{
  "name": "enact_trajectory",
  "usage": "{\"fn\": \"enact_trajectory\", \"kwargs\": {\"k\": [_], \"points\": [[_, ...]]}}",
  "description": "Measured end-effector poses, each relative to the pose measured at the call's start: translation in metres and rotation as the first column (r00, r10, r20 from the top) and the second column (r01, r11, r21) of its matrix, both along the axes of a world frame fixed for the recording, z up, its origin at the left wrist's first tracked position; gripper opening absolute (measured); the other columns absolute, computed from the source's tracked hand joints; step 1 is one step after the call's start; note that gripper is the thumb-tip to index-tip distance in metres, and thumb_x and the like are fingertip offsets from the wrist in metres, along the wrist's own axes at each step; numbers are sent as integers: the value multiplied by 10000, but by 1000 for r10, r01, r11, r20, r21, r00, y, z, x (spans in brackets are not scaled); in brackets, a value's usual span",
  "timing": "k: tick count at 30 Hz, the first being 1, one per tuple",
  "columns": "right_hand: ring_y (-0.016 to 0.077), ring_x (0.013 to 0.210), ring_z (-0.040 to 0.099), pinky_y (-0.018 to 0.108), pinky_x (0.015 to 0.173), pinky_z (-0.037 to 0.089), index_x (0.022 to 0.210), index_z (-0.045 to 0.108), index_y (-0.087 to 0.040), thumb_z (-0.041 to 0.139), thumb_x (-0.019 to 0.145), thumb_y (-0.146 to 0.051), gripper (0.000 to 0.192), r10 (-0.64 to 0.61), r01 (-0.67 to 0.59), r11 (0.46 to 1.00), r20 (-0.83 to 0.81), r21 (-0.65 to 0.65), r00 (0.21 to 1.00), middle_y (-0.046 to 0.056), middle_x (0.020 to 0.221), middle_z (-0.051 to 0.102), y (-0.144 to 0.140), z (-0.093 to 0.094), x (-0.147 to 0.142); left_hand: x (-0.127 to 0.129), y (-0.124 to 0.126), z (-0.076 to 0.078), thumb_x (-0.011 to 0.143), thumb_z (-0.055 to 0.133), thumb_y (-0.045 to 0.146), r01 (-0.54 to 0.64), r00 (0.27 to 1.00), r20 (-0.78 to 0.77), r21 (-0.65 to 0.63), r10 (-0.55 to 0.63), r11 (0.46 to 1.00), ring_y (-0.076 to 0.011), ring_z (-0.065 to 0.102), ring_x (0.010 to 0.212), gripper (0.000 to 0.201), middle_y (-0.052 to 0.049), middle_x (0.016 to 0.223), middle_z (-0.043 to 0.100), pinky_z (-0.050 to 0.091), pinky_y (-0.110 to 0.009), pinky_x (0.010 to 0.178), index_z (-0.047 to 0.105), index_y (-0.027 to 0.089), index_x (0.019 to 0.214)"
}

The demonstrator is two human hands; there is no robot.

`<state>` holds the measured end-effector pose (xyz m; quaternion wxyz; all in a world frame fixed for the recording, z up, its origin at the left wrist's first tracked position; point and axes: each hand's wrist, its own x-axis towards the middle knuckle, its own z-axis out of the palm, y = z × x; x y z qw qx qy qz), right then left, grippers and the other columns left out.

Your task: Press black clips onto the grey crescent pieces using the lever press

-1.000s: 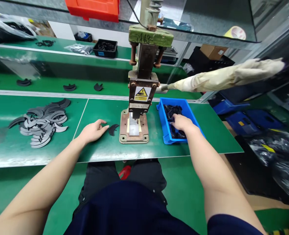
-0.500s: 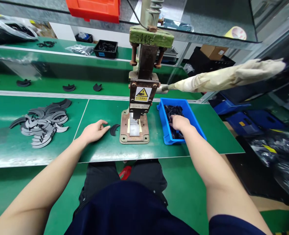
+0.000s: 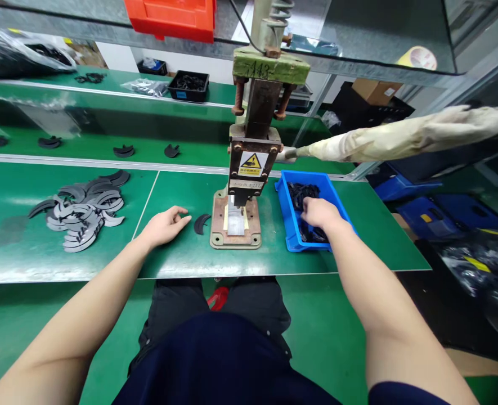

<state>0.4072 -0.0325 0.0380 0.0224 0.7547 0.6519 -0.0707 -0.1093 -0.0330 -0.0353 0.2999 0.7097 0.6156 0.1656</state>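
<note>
My left hand rests on the green bench with its fingers apart and nothing in them. Just right of its fingertips lies a single dark curved piece, not touched. My right hand reaches into a blue bin, its fingers down among small black parts. Those fingertips are hidden, so I cannot see whether they hold a part. Between my hands stands a hand press, its ram above a metal plate on the base.
A heap of grey and black curved pieces lies at the left. Several similar pieces sit along the back ledge. The press's cloth-wrapped lever juts out to the right above the bin. A black tray stands on the rear shelf.
The whole view has shifted slightly, moving the bench items rightward in the picture. My right hand has moved a little within the bin. The left hand stays beside the curved piece.
</note>
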Motion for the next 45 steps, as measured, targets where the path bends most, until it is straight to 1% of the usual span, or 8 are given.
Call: {"fn": "enact_trajectory", "kwargs": {"k": [8,14,23,30,33,36,41,45], "points": [[201,923,668,394,875,579,1091,580,-246,599,928,-303,173,345,-105,782,-286,615,894,52,1030,684,-86,7,-67,33,-49,36,995,682,511,-62,920,391,238,-37,969,-159,640,747,386,-12,857,688,522,-281,691,698,199,1223],[164,863,726,347,783,630,1196,546,-267,696,907,-207,331,634,-200,662,-397,723,664,14,978,736,-128,-21,-149,89,-90,57,1008,717,341,266,793,423,407,-439,874,-135,650,764,315,-31,944,714,549,-268,700,683,212,1293],[170,863,740,357,770,661,1313,512,-262,702,915,-156,453,745,-258,586,-386,768,544,27,987,743,-129,-28,-164,98,-97,62,991,748,295,343,718,375,543,-586,767,-142,661,790,344,-78,1080,698,565,-293,727,676,228,1320],[184,905,755,375,793,672,1386,492,-266,680,929,-139,510,807,-343,504,-292,792,513,49,1045,768,-126,-28,-170,109,-94,70,1045,651,461,397,706,608,83,-362,914,-150,669,764,280,-55,940,753,533,-276,695,727,192,1064],[188,932,763,381,809,670,1430,499,-286,684,925,-122,562,842,-409,451,-226,793,490,46,1087,789,-124,-23,-171,115,-87,64,965,753,528,487,608,781,-224,-144,844,-129,644,682,359,-52,881,763,502,-253,624,644,188,932],[202,1055,769,397,882,676,1479,501,-279,689,917,-112,616,853,-457,437,-197,775,483,71,1200,790,-124,-15,-164,116,-77,55,842,893,494,559,521,853,-298,-47,774,-120,643,678,421,-43,840,760,507,-248,644,644,184,978],[262,1150,735,488,998,648,1356,626,-273,772,868,-212,513,667,-137,503,-282,853,690,92,1231,748,-115,20,-129,110,-44,37,811,903,509,264,556,831,-136,-35,955,-133,663,691,508,-28,834,742,541,-273,667,713,172,1140],[208,1001,722,449,945,619,1252,671,-256,757,912,-355,364,687,250,285,-380,925,619,66,1140,681,-96,85,-117,112,-8,13,833,863,515,-32,643,764,86,-45,996,-158,713,762,414,-27,871,744,595,-323,774,656,190,983]]}}
